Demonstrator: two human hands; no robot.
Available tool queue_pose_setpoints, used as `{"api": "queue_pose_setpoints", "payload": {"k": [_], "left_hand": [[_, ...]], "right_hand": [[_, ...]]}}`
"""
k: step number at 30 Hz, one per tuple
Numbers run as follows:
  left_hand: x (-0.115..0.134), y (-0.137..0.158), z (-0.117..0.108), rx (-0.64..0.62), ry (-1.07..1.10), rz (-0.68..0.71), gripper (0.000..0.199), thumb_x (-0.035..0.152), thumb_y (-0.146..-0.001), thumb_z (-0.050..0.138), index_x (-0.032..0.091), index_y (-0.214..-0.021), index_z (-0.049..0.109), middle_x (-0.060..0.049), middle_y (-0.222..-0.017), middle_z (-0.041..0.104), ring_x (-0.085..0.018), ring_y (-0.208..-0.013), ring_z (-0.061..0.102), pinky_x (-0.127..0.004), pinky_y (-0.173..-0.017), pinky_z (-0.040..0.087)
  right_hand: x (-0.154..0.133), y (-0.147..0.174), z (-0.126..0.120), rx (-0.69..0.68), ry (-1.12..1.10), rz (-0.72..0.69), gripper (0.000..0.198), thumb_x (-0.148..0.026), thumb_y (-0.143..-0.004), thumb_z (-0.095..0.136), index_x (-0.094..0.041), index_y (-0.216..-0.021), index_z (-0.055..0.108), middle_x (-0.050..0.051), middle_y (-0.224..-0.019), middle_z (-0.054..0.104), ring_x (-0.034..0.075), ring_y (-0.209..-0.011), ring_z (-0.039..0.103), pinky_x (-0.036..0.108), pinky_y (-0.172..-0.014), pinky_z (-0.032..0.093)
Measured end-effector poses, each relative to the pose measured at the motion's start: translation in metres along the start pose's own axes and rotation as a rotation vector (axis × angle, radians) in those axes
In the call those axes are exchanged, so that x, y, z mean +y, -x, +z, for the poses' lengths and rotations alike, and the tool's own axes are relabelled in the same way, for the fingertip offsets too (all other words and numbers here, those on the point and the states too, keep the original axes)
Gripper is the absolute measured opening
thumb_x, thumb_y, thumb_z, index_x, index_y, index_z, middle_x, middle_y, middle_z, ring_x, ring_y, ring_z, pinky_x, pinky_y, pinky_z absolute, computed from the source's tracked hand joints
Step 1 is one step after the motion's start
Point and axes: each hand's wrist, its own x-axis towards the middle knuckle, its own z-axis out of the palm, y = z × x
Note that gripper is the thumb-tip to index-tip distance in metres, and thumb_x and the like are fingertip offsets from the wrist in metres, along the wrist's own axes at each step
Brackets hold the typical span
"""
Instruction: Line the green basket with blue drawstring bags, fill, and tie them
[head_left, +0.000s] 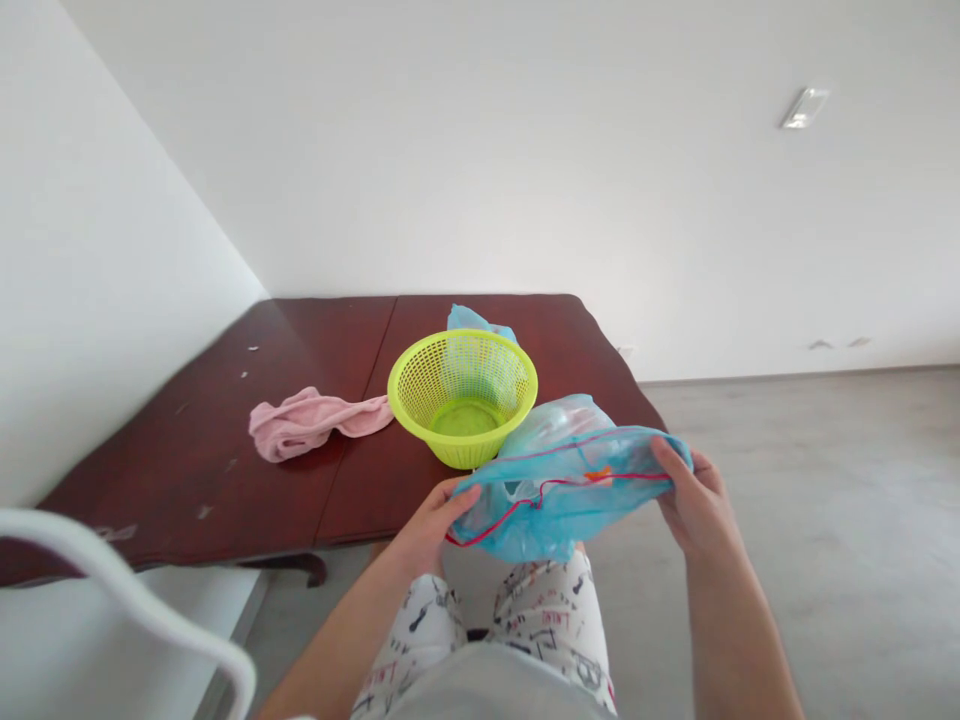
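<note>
A blue translucent plastic bag [555, 515] with a red drawstring is stretched between my hands at the table's front edge. My left hand [442, 515] pinches its left end, thumb on top. At the right end, my right hand [690, 490] grips the rim the same way. The bag's mouth gapes a little, and something orange and something whitish show in it, too unclear to name. Just behind it lies a pale, filled plastic bag [562, 420]. A yellow-green plastic colander [469, 440] stands upright beyond my left hand, with nothing in it.
A crumpled pink towel [304, 425] lies left of the colander on the dark red table [285, 520]. Another blue plastic bag [480, 320] sits behind the colander. A white curved bar [135, 590] crosses the lower left. White walls stand behind and left.
</note>
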Motion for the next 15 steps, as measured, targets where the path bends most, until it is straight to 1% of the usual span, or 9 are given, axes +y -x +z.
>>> {"api": "queue_pose_setpoints", "payload": {"k": [2, 4, 6, 8, 9, 10, 13, 15], "left_hand": [[0.007, 0.007, -0.004, 0.007, 0.046, 0.027, 0.069, 0.087, -0.088, 0.091, 0.02, -0.106, 0.085, -0.012, -0.097, 0.089, -0.034, -0.096, 0.087, -0.047, -0.088, 0.071], [0.015, 0.013, -0.005, -0.055, 0.089, 0.05, 0.075, 0.094, -0.094, 0.079, 0.022, -0.112, 0.086, -0.013, -0.101, 0.089, -0.038, -0.103, 0.088, -0.053, -0.09, 0.072], [0.022, 0.016, -0.003, -0.087, 0.097, 0.06, 0.081, 0.099, -0.1, 0.064, 0.024, -0.118, 0.085, -0.014, -0.104, 0.089, -0.041, -0.111, 0.089, -0.057, -0.092, 0.073], [0.026, 0.017, 0.002, -0.055, 0.066, 0.077, 0.083, 0.101, -0.104, 0.053, 0.025, -0.119, 0.084, -0.014, -0.102, 0.089, -0.041, -0.112, 0.089, -0.058, -0.091, 0.074], [0.027, 0.016, 0.004, -0.024, 0.052, 0.096, 0.082, 0.1, -0.105, 0.051, 0.026, -0.118, 0.084, -0.013, -0.1, 0.089, -0.041, -0.111, 0.089, -0.058, -0.091, 0.074], [0.027, 0.015, 0.006, 0.008, 0.049, 0.12, 0.079, 0.099, -0.106, 0.053, 0.027, -0.117, 0.083, -0.012, -0.099, 0.089, -0.04, -0.11, 0.089, -0.057, -0.091, 0.075], [0.027, 0.008, 0.01, 0.076, 0.127, 0.185, 0.067, 0.089, -0.105, 0.068, 0.025, -0.12, 0.081, -0.011, -0.105, 0.09, -0.038, -0.111, 0.089, -0.054, -0.093, 0.075], [0.028, 0.005, 0.014, 0.103, 0.184, 0.211, 0.063, 0.081, -0.102, 0.08, 0.022, -0.124, 0.079, -0.011, -0.111, 0.09, -0.036, -0.108, 0.088, -0.049, -0.091, 0.074]], "right_hand": [[-0.003, -0.001, -0.007, 0.018, 0.007, 0.014, 0.061, -0.079, -0.083, 0.101, -0.025, -0.084, 0.071, -0.002, -0.067, 0.067, 0.018, -0.052, 0.061, 0.031, -0.045, 0.057], [-0.002, -0.002, -0.016, 0.038, 0.052, -0.015, 0.063, -0.077, -0.085, 0.102, -0.025, -0.081, 0.067, -0.003, -0.067, 0.064, 0.015, -0.054, 0.06, 0.028, -0.047, 0.058], [0.001, -0.006, -0.027, 0.06, 0.1, -0.036, 0.067, -0.08, -0.082, 0.103, -0.024, -0.077, 0.066, -0.003, -0.064, 0.063, 0.014, -0.053, 0.058, 0.026, -0.047, 0.054], [0.006, -0.014, -0.039, 0.086, 0.14, -0.048, 0.07, -0.083, -0.077, 0.104, -0.024, -0.076, 0.066, -0.003, -0.062, 0.063, 0.014, -0.052, 0.057, 0.026, -0.045, 0.05], [0.008, -0.019, -0.045, 0.099, 0.158, -0.052, 0.072, -0.085, -0.075, 0.104, -0.024, -0.075, 0.066, -0.002, -0.061, 0.064, 0.015, -0.051, 0.057, 0.027, -0.044, 0.05], [0.009, -0.023, -0.051, 0.113, 0.176, -0.058, 0.073, -0.087, -0.072, 0.104, -0.024, -0.074, 0.066, -0.002, -0.06, 0.065, 0.016, -0.05, 0.057, 0.028, -0.044, 0.049], [0.008, -0.031, -0.066, 0.16, 0.206, -0.09, 0.077, -0.09, -0.063, 0.106, -0.025, -0.071, 0.065, -0.001, -0.057, 0.064, 0.017, -0.048, 0.057, 0.029, -0.043, 0.049], [0.005, -0.029, -0.071, 0.172, 0.165, -0.096, 0.075, -0.087, -0.063, 0.107, -0.024, -0.07, 0.066, -0.001, -0.058, 0.065, 0.016, -0.05, 0.057, 0.028, -0.044, 0.049]]}}
